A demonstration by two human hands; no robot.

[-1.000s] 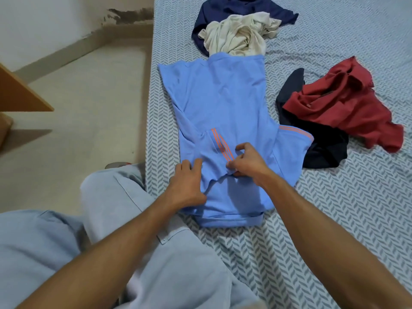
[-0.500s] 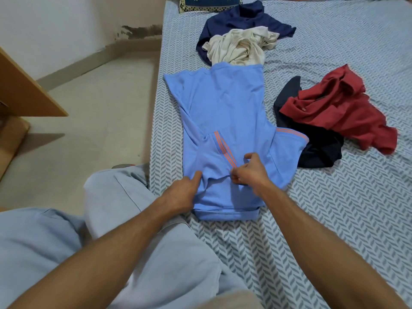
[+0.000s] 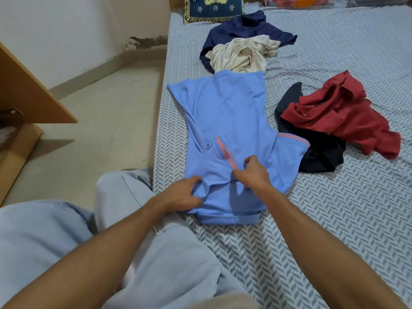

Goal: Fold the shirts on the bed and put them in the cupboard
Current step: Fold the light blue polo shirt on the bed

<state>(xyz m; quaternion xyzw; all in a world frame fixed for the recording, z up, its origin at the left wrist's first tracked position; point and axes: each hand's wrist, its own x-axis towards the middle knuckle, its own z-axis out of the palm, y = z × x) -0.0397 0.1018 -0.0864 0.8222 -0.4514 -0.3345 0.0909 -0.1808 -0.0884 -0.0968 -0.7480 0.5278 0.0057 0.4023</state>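
A light blue shirt [image 3: 227,117] with orange-striped sleeves lies spread on the bed [image 3: 334,208], its left sleeve folded inward. My left hand [image 3: 180,195] grips the cloth at the shirt's near left shoulder. My right hand [image 3: 253,172] pinches the folded sleeve's striped hem near the collar. Farther back lie a crumpled cream shirt [image 3: 243,55] on a navy shirt [image 3: 245,26]. To the right a red shirt [image 3: 341,114] lies heaped on a black one [image 3: 321,152].
My knee in light grey trousers [image 3: 124,190] rests against the bed's left edge. A wooden cupboard door [image 3: 29,94] stands at the far left above the floor. A patterned pillow [image 3: 214,7] sits at the bed's head.
My left hand slid toward the shirt's near left shoulder and gathered cloth there. My right hand kept its pinch on the sleeve. The head camera tilted up, showing the pillow.
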